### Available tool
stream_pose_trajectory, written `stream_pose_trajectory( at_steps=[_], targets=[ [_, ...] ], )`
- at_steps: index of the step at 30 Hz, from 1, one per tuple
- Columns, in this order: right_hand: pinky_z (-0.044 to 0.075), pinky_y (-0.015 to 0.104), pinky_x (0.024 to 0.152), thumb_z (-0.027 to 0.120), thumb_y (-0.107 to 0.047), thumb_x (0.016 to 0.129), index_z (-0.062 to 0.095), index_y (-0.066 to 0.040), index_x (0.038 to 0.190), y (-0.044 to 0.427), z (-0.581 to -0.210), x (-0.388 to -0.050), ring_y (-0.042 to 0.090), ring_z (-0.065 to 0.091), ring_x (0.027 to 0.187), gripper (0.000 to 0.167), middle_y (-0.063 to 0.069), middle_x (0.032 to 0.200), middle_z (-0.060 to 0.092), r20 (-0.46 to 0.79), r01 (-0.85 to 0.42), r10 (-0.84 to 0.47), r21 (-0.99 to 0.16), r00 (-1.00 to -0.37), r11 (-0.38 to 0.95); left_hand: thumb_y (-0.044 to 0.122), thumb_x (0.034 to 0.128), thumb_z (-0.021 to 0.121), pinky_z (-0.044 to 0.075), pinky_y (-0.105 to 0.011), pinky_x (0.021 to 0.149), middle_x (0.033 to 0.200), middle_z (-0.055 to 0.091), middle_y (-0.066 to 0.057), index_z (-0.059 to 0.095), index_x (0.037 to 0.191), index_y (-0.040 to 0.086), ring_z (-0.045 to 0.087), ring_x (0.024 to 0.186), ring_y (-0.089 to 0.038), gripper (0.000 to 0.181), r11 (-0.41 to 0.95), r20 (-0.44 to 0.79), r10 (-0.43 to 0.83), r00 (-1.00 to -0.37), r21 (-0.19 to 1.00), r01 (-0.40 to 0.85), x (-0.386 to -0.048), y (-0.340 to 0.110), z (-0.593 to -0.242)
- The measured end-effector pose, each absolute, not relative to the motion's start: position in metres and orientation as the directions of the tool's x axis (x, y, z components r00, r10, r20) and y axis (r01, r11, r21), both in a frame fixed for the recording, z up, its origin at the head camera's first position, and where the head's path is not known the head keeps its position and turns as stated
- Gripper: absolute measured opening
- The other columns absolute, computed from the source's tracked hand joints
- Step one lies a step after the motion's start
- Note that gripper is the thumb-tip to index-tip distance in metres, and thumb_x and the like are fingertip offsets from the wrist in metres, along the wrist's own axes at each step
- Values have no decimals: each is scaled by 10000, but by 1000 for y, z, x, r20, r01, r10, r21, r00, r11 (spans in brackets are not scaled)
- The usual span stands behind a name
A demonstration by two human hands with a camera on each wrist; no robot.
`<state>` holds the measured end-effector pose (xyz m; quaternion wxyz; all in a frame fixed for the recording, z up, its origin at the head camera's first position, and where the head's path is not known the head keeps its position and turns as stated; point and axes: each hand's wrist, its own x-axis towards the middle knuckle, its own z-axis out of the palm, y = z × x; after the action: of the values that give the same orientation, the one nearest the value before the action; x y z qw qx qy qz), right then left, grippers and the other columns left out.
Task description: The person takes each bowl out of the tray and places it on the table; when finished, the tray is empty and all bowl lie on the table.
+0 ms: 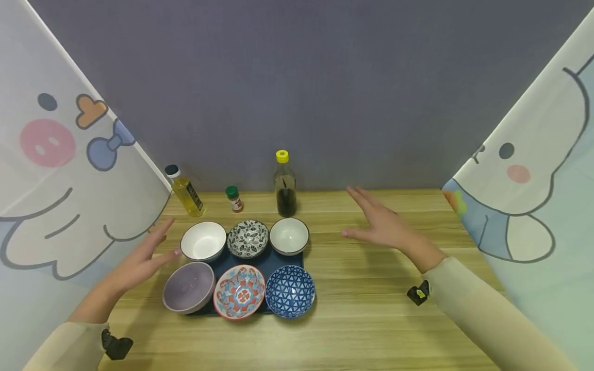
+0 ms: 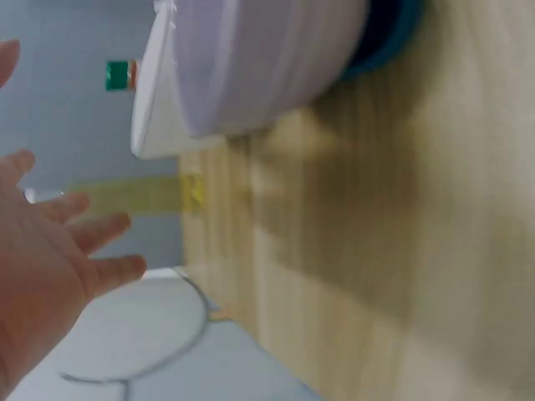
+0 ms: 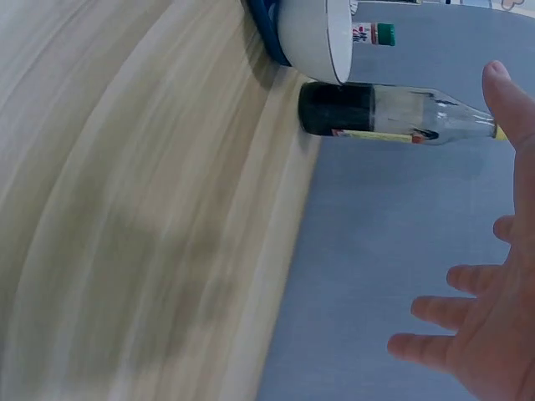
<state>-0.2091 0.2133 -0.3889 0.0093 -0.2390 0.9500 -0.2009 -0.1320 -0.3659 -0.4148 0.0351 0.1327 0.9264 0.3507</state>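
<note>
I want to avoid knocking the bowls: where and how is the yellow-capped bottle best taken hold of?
Likely by the body of the upright bottle, below the tapering neck, coming from the right: that side looks unobstructed, while a white bowl sits in front.

See only parts of the blue tray (image 1: 266,262) under the bowls (image 1: 239,292); cannot read the tiny label (image 1: 237,204) on the jar (image 1: 234,199). In the left wrist view, find the left hand (image 2: 42,267) cut off and the oil bottle (image 2: 134,197) blurred.
</note>
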Motion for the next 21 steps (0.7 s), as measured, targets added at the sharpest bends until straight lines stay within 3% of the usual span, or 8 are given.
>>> stream_pose_trajectory(
  at_steps=[2,5,7,8,11,14,21],
  targets=[
    [328,653,1142,678,-725,848,47,-299,1665,208,-395,-213,417,235,1538,1117,126,1716,140,70,-454,-473,-433,-878,779,239,1028,618,359,-725,1036,1694,72,-258,-10,1666,231,280,1387,-668,896,678,-20,278,-960,712,181,-128,-372,-421],
    [263,599,1202,693,-704,851,85,-228,1669,200,-404,-218,367,209,1557,1125,111,1714,162,63,-453,-491,-501,-869,737,203,1051,571,495,-382,1029,1680,72,-295,-48,1662,222,309,1390,-644,870,612,-81,277,-958,783,111,-123,-380,-429],
    [236,581,1220,712,-672,857,98,-191,1668,194,-410,-220,361,209,1559,1125,113,1713,166,51,-445,-502,-546,-864,710,199,1065,542,468,-188,936,1664,107,-318,-55,1661,231,383,1392,-568,844,583,-107,274,-956,809,77,-121,-384,-436],
    [237,571,1222,718,-659,860,101,-184,1668,191,-414,-222,362,224,1554,1122,111,1713,168,44,-439,-503,-560,-863,703,209,1071,530,424,-128,900,1660,122,-320,-58,1661,248,434,1404,-467,834,570,-120,272,-955,819,59,-120,-386,-439],
    [275,580,1202,739,-590,881,95,-202,1669,184,-425,-225,403,320,1509,1089,86,1716,159,11,-406,-509,-619,-861,672,197,1074,512,418,-116,899,1648,133,-340,-57,1661,250,515,1346,-116,819,518,-129,282,-951,855,38,-119,-389,-448],
    [327,601,1165,753,-493,911,76,-241,1669,178,-437,-228,453,404,1448,1048,54,1721,140,-19,-364,-521,-692,-854,623,149,1065,509,432,-122,919,1630,100,-380,-54,1663,202,505,1249,94,823,432,-114,311,-944,901,34,-120,-390,-457],
    [366,612,1132,749,-408,938,54,-266,1668,162,-458,-232,503,411,1425,1018,143,1704,181,-67,-261,-543,-824,-837,503,95,1073,454,451,-144,953,1606,-2,-418,-96,1654,182,564,1246,47,805,264,-136,360,-923,964,-39,-127,-392,-472]
  ],
)
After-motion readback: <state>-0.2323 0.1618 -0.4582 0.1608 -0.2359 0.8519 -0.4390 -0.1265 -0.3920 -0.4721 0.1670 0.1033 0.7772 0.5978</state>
